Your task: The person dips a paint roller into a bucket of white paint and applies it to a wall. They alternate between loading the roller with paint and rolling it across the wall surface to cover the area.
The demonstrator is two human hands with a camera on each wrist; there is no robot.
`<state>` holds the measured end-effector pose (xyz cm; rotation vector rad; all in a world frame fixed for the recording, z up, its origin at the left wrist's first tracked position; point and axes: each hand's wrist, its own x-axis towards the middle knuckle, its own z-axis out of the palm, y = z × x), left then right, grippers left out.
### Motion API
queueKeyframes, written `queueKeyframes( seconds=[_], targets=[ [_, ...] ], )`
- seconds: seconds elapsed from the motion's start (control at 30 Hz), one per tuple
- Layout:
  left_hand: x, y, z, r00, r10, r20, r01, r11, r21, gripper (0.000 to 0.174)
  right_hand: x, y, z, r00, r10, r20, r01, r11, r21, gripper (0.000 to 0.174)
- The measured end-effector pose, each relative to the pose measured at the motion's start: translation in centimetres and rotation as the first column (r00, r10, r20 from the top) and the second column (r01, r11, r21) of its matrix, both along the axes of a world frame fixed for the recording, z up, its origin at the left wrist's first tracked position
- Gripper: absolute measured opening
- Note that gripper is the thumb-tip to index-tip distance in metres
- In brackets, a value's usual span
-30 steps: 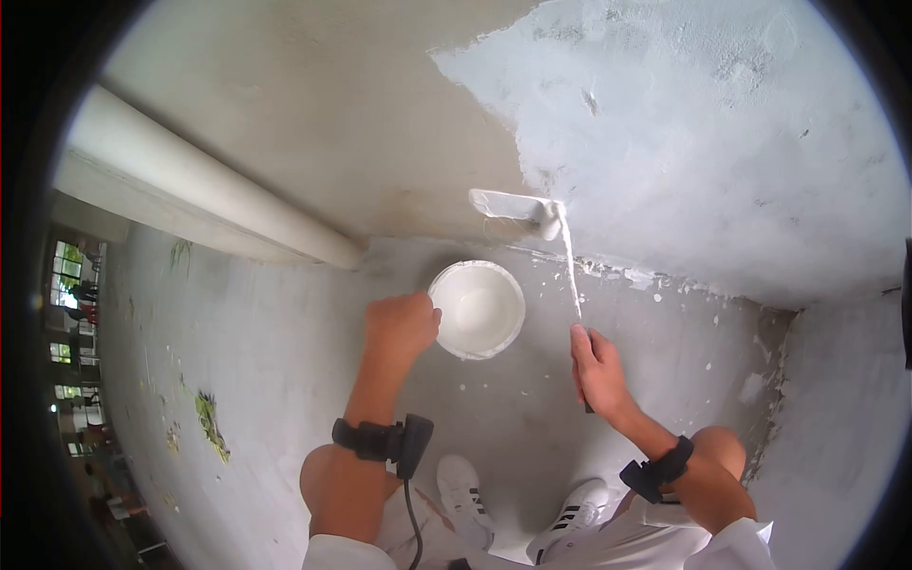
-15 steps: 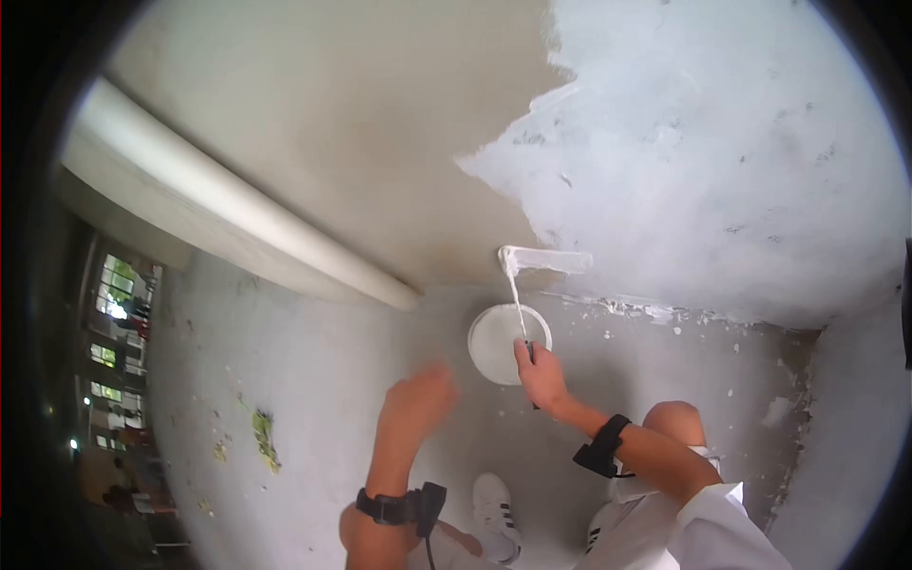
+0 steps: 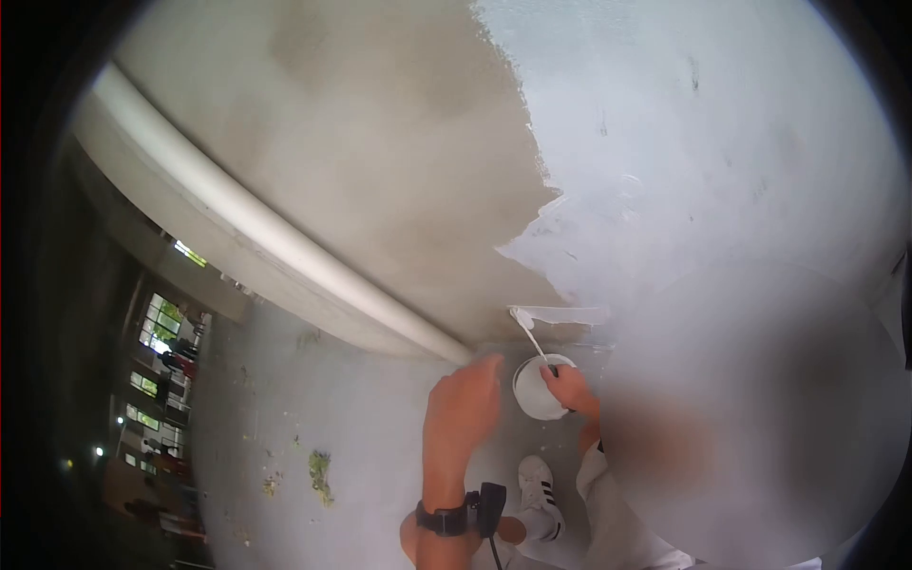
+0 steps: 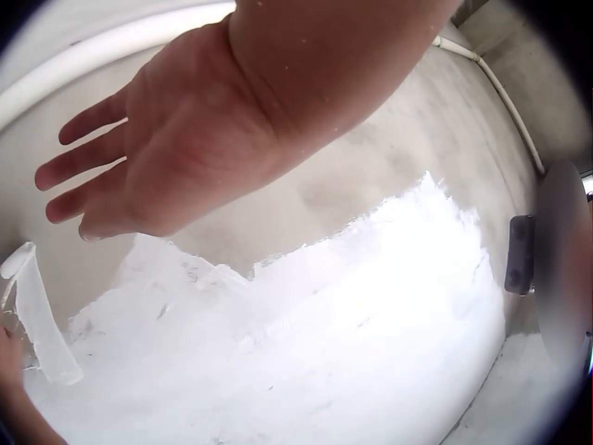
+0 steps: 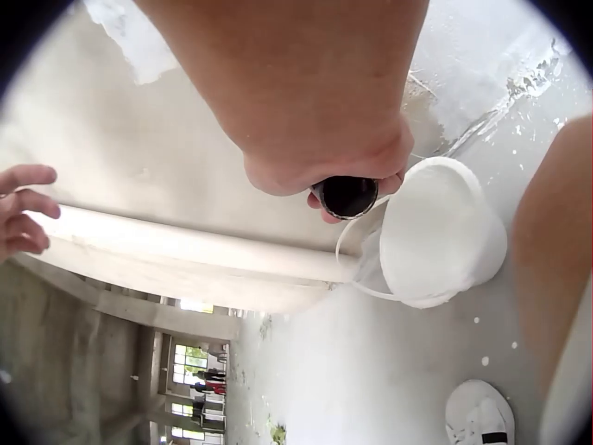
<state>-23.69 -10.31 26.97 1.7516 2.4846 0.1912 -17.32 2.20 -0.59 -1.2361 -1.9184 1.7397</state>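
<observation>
wall (image 3: 380, 142): matt beige plaster, slightly uneven and blotchy.
painted patch (image 3: 684, 142): white coat with a wet sheen, ridged and streaky.
pipe (image 3: 285, 247): smooth white plastic, faint gloss.
bucket (image 3: 532, 399): smooth white plastic, paint-smeared.
roller (image 3: 560, 314): soft sleeve, soaked white.
handle (image 5: 349, 195): dark, glossy butt end.
floor (image 3: 313, 399): rough grey concrete, white-speckled.

Hands, two: left hand (image 3: 463, 404) and right hand (image 3: 570, 388). Roller (image 3: 565, 314), one, with a single handle. Bucket (image 3: 532, 397), one, white. Pipe (image 3: 285, 249), one, white. Shoe (image 3: 538, 483), one in view, white with dark stripes. Wrist strap (image 3: 445, 519), one visible in the head view. Wall (image 3: 361, 142), one, in two zones: one bare, one painted white.
</observation>
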Motion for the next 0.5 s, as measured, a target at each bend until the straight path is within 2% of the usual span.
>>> queueKeyframes(
  seconds=[0.07, 0.1, 0.2, 0.23, 0.3, 0.37, 0.5],
  targets=[
    [-0.7, 0.2, -1.2, 1.0, -0.015, -0.007, 0.015, 1.0, -0.009, 0.029, 2.4, 0.7, 0.7, 0.997, 0.05, 0.053, -0.051, 0.999, 0.006, 0.056],
    [-1.1, 0.5, -2.0, 1.0, -0.021, -0.003, 0.021, 1.0, -0.007, 0.029, 3.6, 1.2, 1.5, 0.998, 0.026, 0.05, -0.026, 1.0, -0.004, 0.056],
    [-3.6, -0.7, -4.0, 0.99, 0.047, 0.133, -0.016, 0.973, -0.231, 0.028, 7.0, 0.4, 3.2, 0.998, -0.007, 0.057, 0.011, 0.997, -0.08, 0.053],
    [-4.2, -0.5, -3.2, 0.987, 0.081, 0.14, -0.032, 0.946, -0.322, 0.028, 8.0, 0.4, 3.4, 0.999, -0.016, 0.048, 0.021, 0.993, -0.114, 0.052],
    [-5.4, -0.4, -3.1, 0.996, 0.088, 0.02, -0.079, 0.958, -0.275, 0.027, 9.9, 0.4, 3.6, 0.998, -0.063, 0.023, 0.066, 0.986, -0.156, 0.05],
    [-6.3, 0.5, -2.8, 0.994, 0.107, -0.002, -0.105, 0.973, -0.206, 0.027, 11.5, -0.2, 3.6, 0.992, -0.122, -0.006, 0.119, 0.976, -0.183, 0.049],
    [-8.2, 1.5, -4.5, 0.992, 0.068, 0.106, -0.044, 0.977, -0.209, 0.024, 14.1, -1.0, 3.8, 0.98, -0.199, -0.01, 0.194, 0.964, -0.18, 0.05]
  ],
)
